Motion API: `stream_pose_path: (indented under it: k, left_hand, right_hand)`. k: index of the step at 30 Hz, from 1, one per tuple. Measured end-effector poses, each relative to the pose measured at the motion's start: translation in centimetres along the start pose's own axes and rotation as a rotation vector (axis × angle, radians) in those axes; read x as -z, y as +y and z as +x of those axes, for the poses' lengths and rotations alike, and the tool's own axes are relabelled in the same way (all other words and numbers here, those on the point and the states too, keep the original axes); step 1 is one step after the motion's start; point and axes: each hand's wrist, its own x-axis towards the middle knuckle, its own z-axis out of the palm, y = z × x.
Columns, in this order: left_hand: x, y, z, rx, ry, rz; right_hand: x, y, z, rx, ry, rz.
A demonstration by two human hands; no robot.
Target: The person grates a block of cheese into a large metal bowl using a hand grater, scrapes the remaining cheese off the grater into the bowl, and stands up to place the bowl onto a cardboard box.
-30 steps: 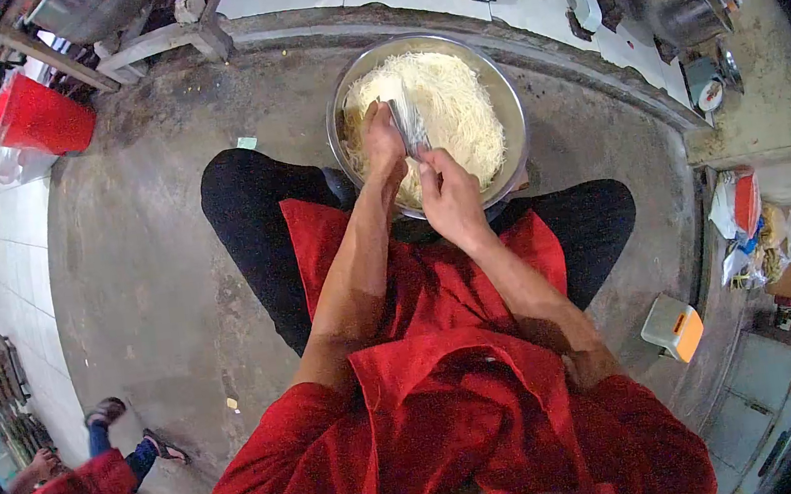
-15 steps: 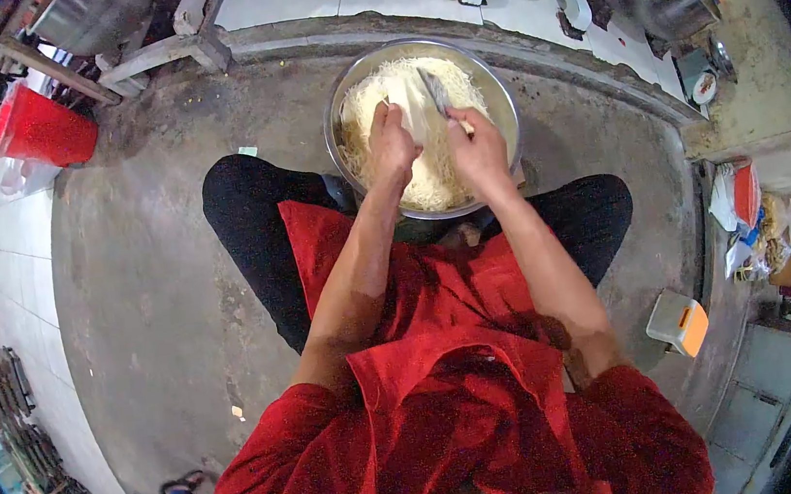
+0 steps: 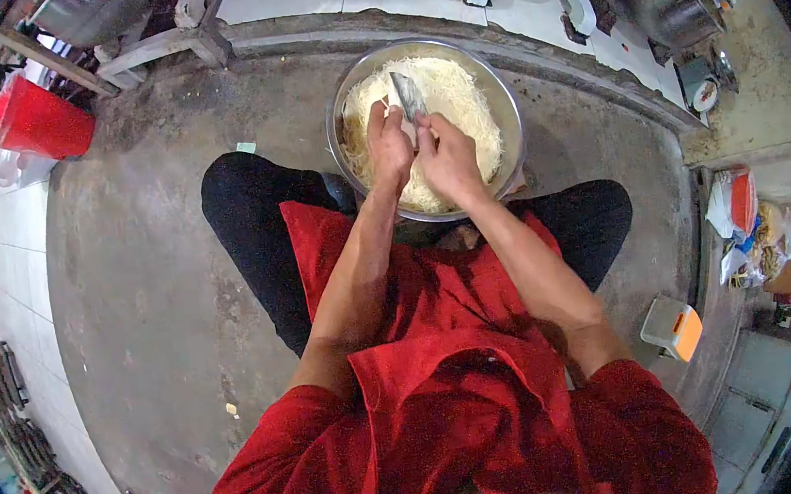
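A wide metal bowl (image 3: 337, 146) stands on the floor between my bent legs, full of fine pale shreds (image 3: 475, 106). My left hand (image 3: 392, 153) is closed over the bowl around a whitish piece (image 3: 393, 98), mostly hidden behind the fingers and the blade; its exact kind cannot be made out. In my right hand (image 3: 451, 163) is a knife (image 3: 408, 95), gripped low with its broad blade pointing away from me and tilted left. The blade lies against or just over the whitish piece. Both hands are close together above the shreds.
A low concrete ledge (image 3: 370, 25) runs beyond the bowl. To the left stands a red bucket (image 3: 39, 117); to the right, a small white-and-orange stool (image 3: 670, 328). Large metal pots (image 3: 671, 11) are at the upper right, and plastic bags (image 3: 754, 226) lie at the far right.
My right hand and the knife have moved left, bringing the blade from the right side of the whitish piece over to it. My left hand stays nearly in place. Another person's foot has left the lower left.
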Motion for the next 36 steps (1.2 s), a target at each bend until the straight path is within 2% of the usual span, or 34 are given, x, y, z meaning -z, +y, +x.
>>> stream_pose_path:
  k: [4, 6, 10, 12, 13, 15, 16, 18, 19, 20, 21, 23, 24, 27, 28, 29, 31, 32, 34, 36]
  left_hand:
    - [-0.1, -0.8, 0.4, 0.124, -0.042, -0.101]
    - [-0.5, -0.5, -0.1, 0.071, 0.01, -0.106]
    - [0.3, -4.9, 3.1, -0.041, 0.005, -0.068]
    - [1.4, -5.2, 4.6, -0.106, 0.034, 0.123]
    - [1.4, -5.1, 4.9, -0.107, 0.03, 0.123]
    - [1.4, -4.4, 5.1, 0.072, -0.022, -0.052]
    - [0.6, -0.6, 2.6, 0.178, 0.005, -0.125]
    - [0.5, -0.1, 2.3, 0.155, -0.028, -0.075]
    - [0.5, -0.1, 2.4, 0.131, -0.063, -0.027]
    - [0.7, -0.9, 2.9, 0.192, -0.104, -0.155]
    - [0.4, -0.8, 2.9, 0.187, -0.105, -0.155]
    - [0.0, -1.0, 2.3, 0.33, -0.043, -0.317]
    - [0.1, -1.1, 2.1, 0.329, -0.043, -0.318]
    - [0.4, -1.5, 1.5, 0.346, -0.178, -0.228]
    - [0.3, -1.6, 1.5, 0.345, -0.178, -0.228]
    - [0.1, -1.8, 1.4, 0.347, -0.186, -0.249]
    - [-0.2, -1.7, 1.0, 0.348, -0.196, -0.268]
    - [-0.4, -1.5, 0.7, 0.289, -0.213, -0.264]
    - [-0.6, -1.2, 0.4, 0.232, -0.227, -0.259]
    - [-0.7, -0.8, 0.1, 0.192, -0.271, -0.231]
  right_hand:
    - [0.3, 0.0, -2.8, 0.016, 0.022, 0.037]
    - [0.5, 0.2, -4.0, -0.017, 0.013, 0.061]
    - [1.0, 0.3, -6.9, 0.027, 0.022, 0.026]
    - [1.0, 0.5, -8.5, 0.031, -0.012, 0.032]
    - [1.2, 0.4, -9.0, 0.031, -0.027, 0.034]
    - [2.1, 0.8, -9.0, -0.019, -0.045, 0.027]
    - [2.5, 1.3, -8.4, -0.061, -0.033, 0.051]
    - [3.1, 2.5, -6.9, -0.103, 0.017, 0.174]
    - [5.0, 0.0, -6.1, -0.482, -0.107, 0.449]
    - [5.0, 0.8, -5.5, -0.533, -0.075, 0.565]
    - [5.0, 1.3, -4.8, -0.582, -0.044, 0.682]
    - [5.5, 2.0, -3.6, -0.592, -0.049, 0.711]
    - [5.7, 1.7, -3.0, -0.606, -0.052, 0.74]
    - [6.3, 0.8, -1.3, -0.597, -0.038, 0.626]
    - [5.8, 1.6, -0.5, -0.511, -0.04, 0.532]
    - [5.5, 2.3, 0.3, -0.511, -0.039, 0.533]
    - [5.2, 1.1, 1.8, -0.412, -0.026, 0.304]
    - [4.6, 1.7, 2.9, -0.413, -0.025, 0.305]
    - [3.3, 2.8, 5.0, -0.158, 0.046, 0.147]
    - [3.1, 2.3, 6.2, -0.157, 0.016, 0.06]
